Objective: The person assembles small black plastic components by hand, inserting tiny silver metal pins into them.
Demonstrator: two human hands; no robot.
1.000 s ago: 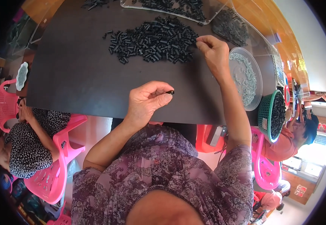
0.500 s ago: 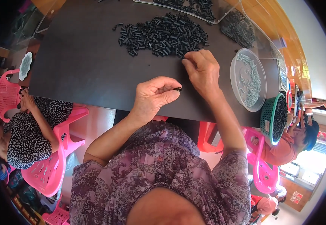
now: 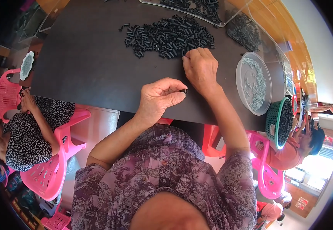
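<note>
My left hand (image 3: pixel 161 98) hovers over the near edge of the dark table. Its thumb and forefinger pinch a small black plastic part (image 3: pixel 184 91), and only the part's end sticks out. Farther off, my right hand (image 3: pixel 201 71) reaches to the near edge of a heap of small black tubular plastic parts (image 3: pixel 170 36). The right fingers are curled together with the tips at the heap; whatever is between them is hidden.
Right of my right hand stands a round clear tub (image 3: pixel 240 82) with small silvery pieces. A green basket (image 3: pixel 272 119) of black parts sits at the table's right edge. Clear trays (image 3: pixel 222 25) hold more black parts at the back. People sit at both sides on pink chairs (image 3: pixel 44 178).
My right hand has shifted a little left, its fingers curling closer together at the heap's near edge. The left hand keeps its pinch on the black part.
</note>
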